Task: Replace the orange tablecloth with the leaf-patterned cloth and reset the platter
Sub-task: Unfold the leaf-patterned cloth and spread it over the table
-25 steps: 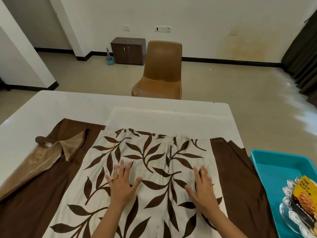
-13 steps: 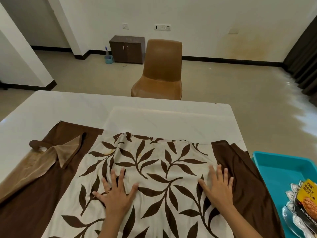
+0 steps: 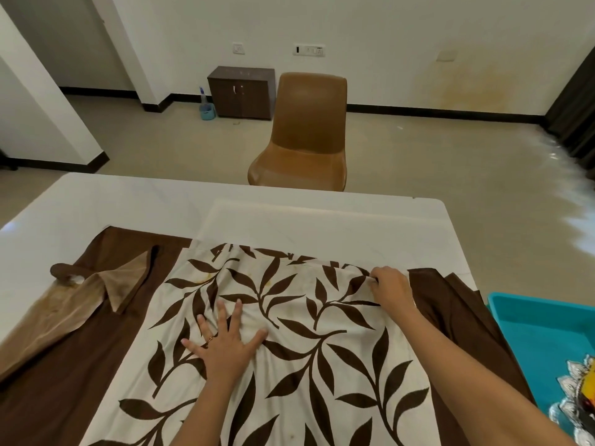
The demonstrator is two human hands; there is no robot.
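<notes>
Hands are both on the leaf-patterned cloth (image 3: 289,333), which lies spread over the near middle of the white table (image 3: 161,204). I see the left hand (image 3: 222,346) flat on it, palm down, fingers straight and fanned, a ring on one of them, pressing the fabric close to the centre of the pattern, and small creases gather around it. The right hand (image 3: 391,289) is out at the far right corner of the cream panel, fingers curled, pinching the cloth's far edge. The two hands are well apart, the left nearer to me, the right farther off and to the right. The far edge of the leaf panel runs roughly straight across, with bare white tabletop beyond it. Dark brown fabric (image 3: 64,397) flanks the panel on left and right; I cannot tell whether it is one piece with the leaf cloth. On the left a tan flap (image 3: 122,284) lies folded over on top of the brown. Over on the right, just beside the table, sits a teal tray (image 3: 541,342), and in it I catch the silver scalloped rim of the platter (image 3: 571,410), mostly cut off by the edge of my view. Past the table's far edge stands a tan chair (image 3: 307,133), and against the far wall a small dark cabinet (image 3: 241,93)
</notes>
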